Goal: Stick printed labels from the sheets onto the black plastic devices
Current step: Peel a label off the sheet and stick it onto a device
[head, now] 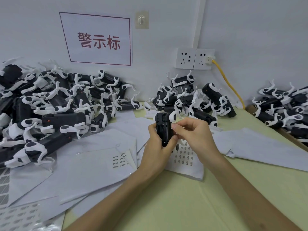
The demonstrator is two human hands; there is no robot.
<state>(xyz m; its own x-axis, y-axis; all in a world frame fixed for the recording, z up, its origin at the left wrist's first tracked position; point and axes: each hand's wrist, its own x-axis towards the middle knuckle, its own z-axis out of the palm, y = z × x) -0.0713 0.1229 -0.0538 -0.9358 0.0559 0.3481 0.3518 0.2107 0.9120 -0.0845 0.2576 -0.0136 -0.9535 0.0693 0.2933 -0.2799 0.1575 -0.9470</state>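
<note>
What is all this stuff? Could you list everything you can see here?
Held device: one, black with a white clip, upright between the hands.
Device piles: three heaps, black and white, too many to count, along the wall at left, centre and right.
Label sheets: at least three, white with small dark labels, under the hands, left of them and bottom left.
Blank sheets: several, white, spread over the table.
Table: one, pale yellow-green.
Wall sign: one, white with red characters.
Hook: one, on the wall.
Sockets: two, white, on the wall.
Cable: one, yellow, plugged into the right socket.
Left hand: grips the held device.
Right hand: fingertips pinch the device's right edge.
</note>
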